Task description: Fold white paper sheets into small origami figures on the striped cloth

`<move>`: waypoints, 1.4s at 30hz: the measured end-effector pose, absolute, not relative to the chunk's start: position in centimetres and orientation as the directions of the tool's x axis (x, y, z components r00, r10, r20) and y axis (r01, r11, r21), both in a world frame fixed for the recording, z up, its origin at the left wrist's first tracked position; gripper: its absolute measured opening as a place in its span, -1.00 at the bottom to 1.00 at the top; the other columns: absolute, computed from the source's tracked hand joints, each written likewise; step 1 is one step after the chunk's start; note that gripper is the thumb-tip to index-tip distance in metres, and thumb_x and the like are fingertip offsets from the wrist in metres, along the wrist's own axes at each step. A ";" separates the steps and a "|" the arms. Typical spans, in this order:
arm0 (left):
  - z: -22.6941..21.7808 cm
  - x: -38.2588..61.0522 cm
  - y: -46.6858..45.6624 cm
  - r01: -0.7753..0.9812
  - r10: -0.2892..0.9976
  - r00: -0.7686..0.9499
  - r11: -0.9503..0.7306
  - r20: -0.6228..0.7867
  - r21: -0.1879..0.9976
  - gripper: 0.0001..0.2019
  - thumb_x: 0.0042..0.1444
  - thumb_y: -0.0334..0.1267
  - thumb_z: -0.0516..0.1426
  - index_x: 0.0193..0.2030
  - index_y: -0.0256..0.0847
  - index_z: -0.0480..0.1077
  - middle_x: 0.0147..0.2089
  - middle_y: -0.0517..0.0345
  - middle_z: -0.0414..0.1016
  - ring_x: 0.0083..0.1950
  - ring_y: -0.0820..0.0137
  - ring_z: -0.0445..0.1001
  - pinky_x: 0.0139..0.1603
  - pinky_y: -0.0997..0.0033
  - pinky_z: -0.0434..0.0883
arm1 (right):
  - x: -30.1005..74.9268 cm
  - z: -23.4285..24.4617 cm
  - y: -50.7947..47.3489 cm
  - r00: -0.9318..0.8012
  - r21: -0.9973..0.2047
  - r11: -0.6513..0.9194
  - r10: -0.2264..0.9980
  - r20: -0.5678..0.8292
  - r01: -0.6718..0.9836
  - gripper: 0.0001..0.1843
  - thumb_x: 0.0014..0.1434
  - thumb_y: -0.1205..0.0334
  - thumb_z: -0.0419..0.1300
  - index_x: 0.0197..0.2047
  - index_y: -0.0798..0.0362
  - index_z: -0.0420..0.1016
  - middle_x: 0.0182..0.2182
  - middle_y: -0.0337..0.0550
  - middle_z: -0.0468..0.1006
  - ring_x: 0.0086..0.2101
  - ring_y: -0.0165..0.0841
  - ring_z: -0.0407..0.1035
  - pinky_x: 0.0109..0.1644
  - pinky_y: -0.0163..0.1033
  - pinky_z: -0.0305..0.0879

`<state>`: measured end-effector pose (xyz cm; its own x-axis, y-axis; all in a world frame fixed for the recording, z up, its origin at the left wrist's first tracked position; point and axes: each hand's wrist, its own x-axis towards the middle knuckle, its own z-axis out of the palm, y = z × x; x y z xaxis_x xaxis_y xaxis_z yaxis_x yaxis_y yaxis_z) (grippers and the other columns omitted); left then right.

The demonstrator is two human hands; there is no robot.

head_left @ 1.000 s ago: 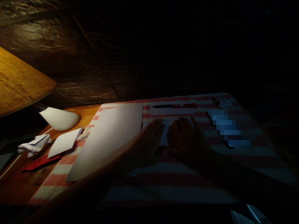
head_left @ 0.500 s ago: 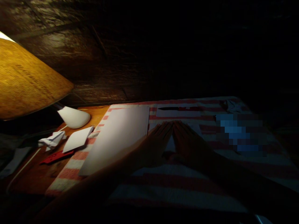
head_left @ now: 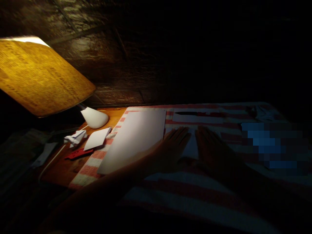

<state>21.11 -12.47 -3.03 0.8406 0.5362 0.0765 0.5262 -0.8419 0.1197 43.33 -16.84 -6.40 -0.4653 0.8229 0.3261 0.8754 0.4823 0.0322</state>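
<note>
In dim light, my left hand (head_left: 172,148) and my right hand (head_left: 214,149) both lie flat, fingers stretched out, on a small sheet of white paper (head_left: 192,146) that rests on a red-and-white striped cloth (head_left: 185,191). A narrow gap of paper shows between the two hands. A larger white sheet (head_left: 135,138) lies just left of my left hand. Beyond the hands, a dark knife with a red handle (head_left: 198,114) rests on another white strip of paper.
A lamp with a yellow shade (head_left: 41,78) and white base (head_left: 94,117) stands at the left on the wooden table (head_left: 60,165). Near it lie a folded white paper (head_left: 97,138), a crumpled paper shape (head_left: 74,137) and a red object (head_left: 78,153). A blurred blue item (head_left: 270,144) lies at right.
My hands, fingertips touching half a second ago, have slid apart on the small paper. The camera view has shifted, so everything sits further right in the picture.
</note>
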 end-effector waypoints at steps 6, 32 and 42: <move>-2.9 21.2 -12.7 0.554 0.565 0.821 -0.824 0.086 0.120 -0.17 0.28 0.19 0.03 0.48 -0.36 -0.05 0.57 -0.32 -0.09 0.57 -0.10 -0.07 0.51 -0.18 -0.05 | 43.5 -5.6 -17.7 -0.394 0.097 0.384 0.860 0.324 0.918 0.11 0.28 -0.44 -0.09 0.31 0.60 0.17 0.27 0.72 0.23 0.30 0.39 0.13 0.32 0.32 0.12; -2.3 21.4 -12.5 0.583 0.589 0.808 -0.805 0.023 0.112 -0.12 0.23 0.22 0.09 0.48 -0.35 -0.04 0.55 -0.33 -0.04 0.54 -0.20 -0.05 0.48 -0.28 -0.02 | 42.3 -4.5 -17.2 -0.429 0.010 0.438 0.873 0.232 0.899 0.15 0.26 -0.42 0.01 0.33 0.66 0.15 0.32 0.72 0.16 0.33 0.38 0.06 0.37 0.35 0.03; -2.9 21.0 -12.7 0.629 0.636 0.769 -0.771 0.067 0.094 -0.14 0.24 0.29 0.04 0.51 -0.22 -0.03 0.58 -0.27 -0.12 0.54 -0.36 -0.17 0.40 -0.52 -0.04 | 42.6 -4.3 -18.0 -0.244 -0.025 0.261 0.929 0.278 0.965 0.15 0.15 -0.51 0.07 0.26 0.54 0.25 0.23 0.71 0.26 0.27 0.39 0.12 0.27 0.36 0.12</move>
